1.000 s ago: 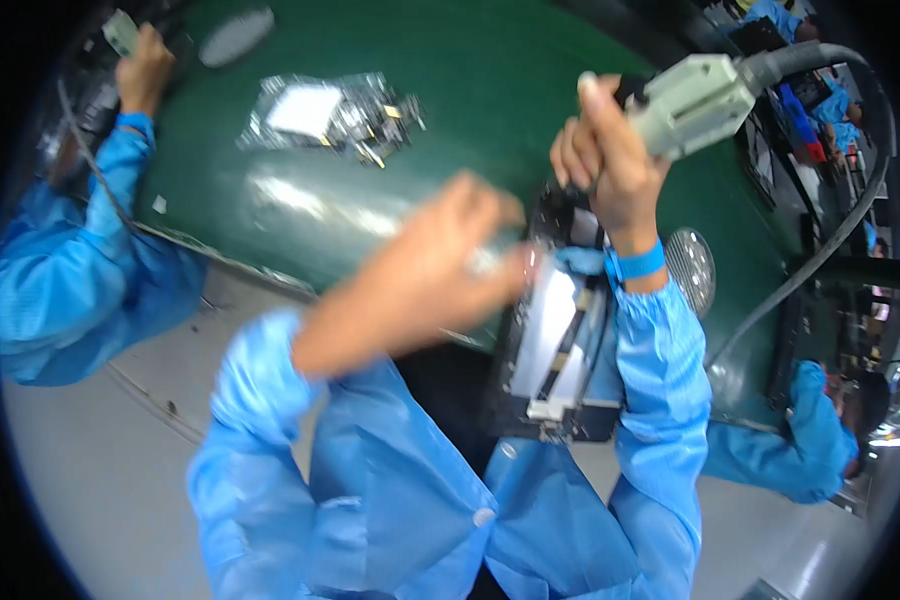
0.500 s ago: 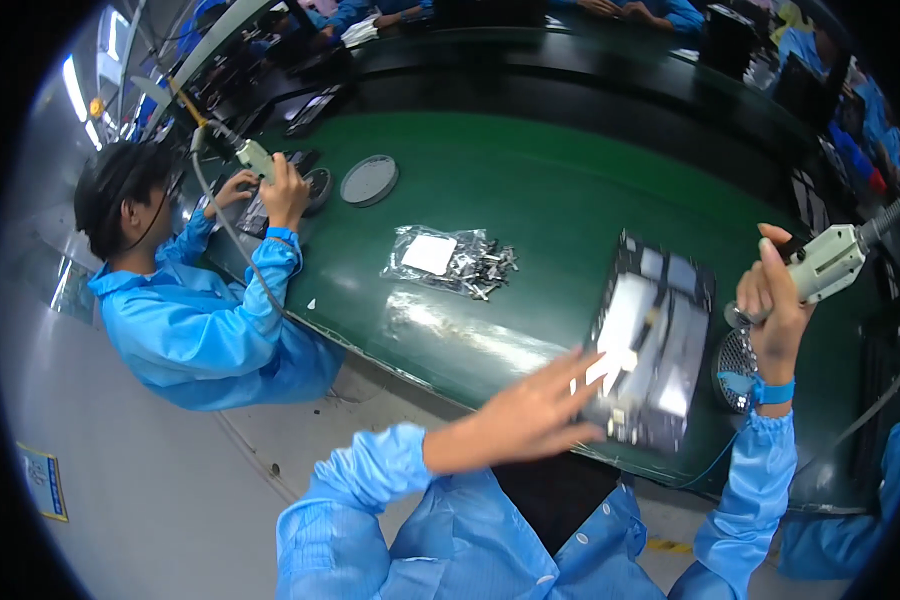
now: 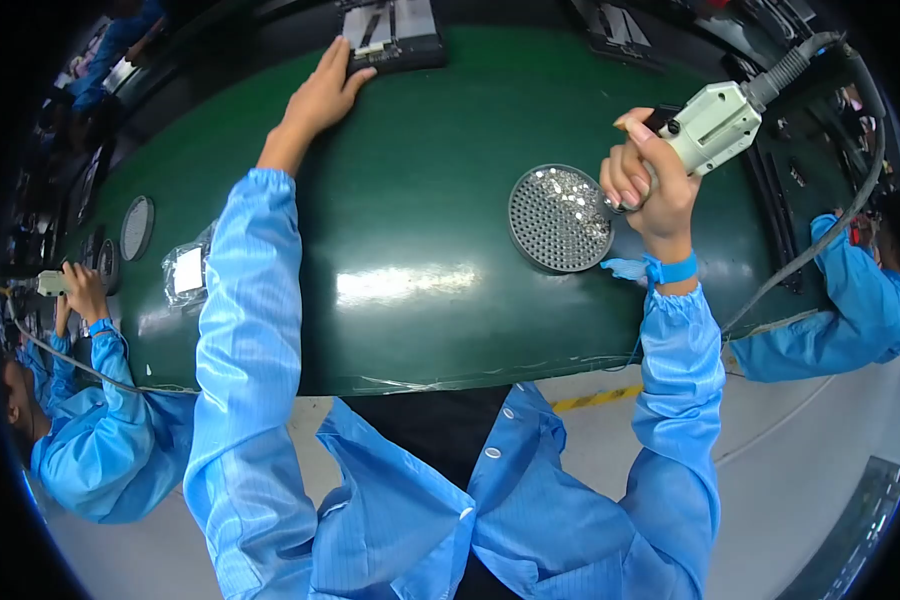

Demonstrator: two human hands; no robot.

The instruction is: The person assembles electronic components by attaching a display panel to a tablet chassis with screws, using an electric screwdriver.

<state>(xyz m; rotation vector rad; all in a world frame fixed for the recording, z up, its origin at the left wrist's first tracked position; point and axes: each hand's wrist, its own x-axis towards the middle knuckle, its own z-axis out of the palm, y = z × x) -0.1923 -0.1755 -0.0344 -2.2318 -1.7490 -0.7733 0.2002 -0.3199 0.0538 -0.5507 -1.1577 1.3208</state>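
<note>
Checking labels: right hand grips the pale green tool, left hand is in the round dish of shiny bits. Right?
Not quite. The head view shows the left hand at the near left corner of the black-framed device, not in the round dish. The right hand does grip the pale green tool.

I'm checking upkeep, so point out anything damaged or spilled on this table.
The table's near edge looks worn: pale and ragged in places. The small parts sit toward one side of the dish, none visibly spilled.
</note>
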